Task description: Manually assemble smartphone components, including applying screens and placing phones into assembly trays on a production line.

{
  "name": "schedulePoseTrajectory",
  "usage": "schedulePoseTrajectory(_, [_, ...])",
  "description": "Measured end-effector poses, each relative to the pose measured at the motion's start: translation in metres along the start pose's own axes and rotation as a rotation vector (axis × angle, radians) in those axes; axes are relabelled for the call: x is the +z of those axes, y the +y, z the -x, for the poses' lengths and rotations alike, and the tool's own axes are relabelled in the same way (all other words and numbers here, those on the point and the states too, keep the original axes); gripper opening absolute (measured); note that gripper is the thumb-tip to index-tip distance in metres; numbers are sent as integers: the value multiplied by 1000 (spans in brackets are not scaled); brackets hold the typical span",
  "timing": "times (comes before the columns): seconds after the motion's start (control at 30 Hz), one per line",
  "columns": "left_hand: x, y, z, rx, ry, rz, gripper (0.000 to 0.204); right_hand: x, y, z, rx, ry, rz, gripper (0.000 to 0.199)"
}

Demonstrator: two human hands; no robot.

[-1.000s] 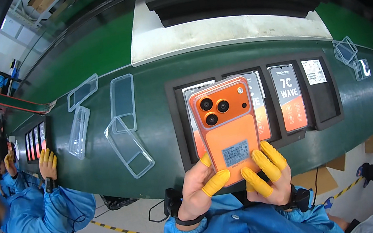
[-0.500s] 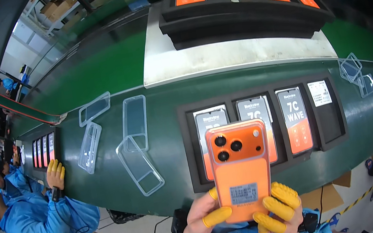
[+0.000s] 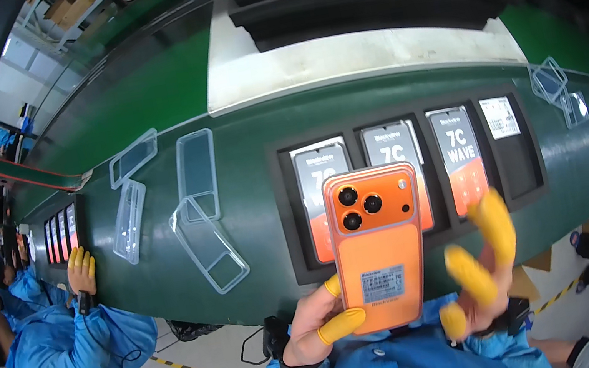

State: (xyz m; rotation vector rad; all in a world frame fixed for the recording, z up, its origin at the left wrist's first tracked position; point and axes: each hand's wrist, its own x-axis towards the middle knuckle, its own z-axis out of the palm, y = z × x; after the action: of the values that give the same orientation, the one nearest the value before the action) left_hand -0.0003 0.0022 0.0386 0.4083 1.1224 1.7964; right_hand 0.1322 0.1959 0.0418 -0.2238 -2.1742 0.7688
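Observation:
My left hand (image 3: 317, 328), yellow covers on its fingertips, grips an orange smartphone (image 3: 379, 249) by its left edge. The phone stands with its back toward me, showing three large lenses and a small grey label. Apart from the phone on its right side, my right hand (image 3: 482, 271) has yellow-tipped fingers spread and nothing in them. Behind the phone lies a black foam tray (image 3: 289, 216). Its slots hold phones with printed front films, such as the grey-and-orange one (image 3: 460, 164). The rightmost slot shows a white label (image 3: 499, 118). The held phone partly hides two of the tray's phones.
Several clear phone cases (image 3: 198, 173) lie left of the tray, with more clear cases (image 3: 549, 80) at far right. Stacked black trays (image 3: 366, 4) of phones rest on a white board (image 3: 360, 64) beyond. At left, a co-worker in blue (image 3: 65, 347) sits by another tray.
My right hand has let go of the phone's lower right side and moved up and right, its fingers opening. My left hand still holds the phone. The view has tilted slightly down.

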Motion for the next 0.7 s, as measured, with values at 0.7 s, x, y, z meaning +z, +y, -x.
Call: schedulePoseTrajectory(0.7, [-8, -14, 1, -3, -200, 14, 59, 5, 16, -31, 6, 87, 62, 47])
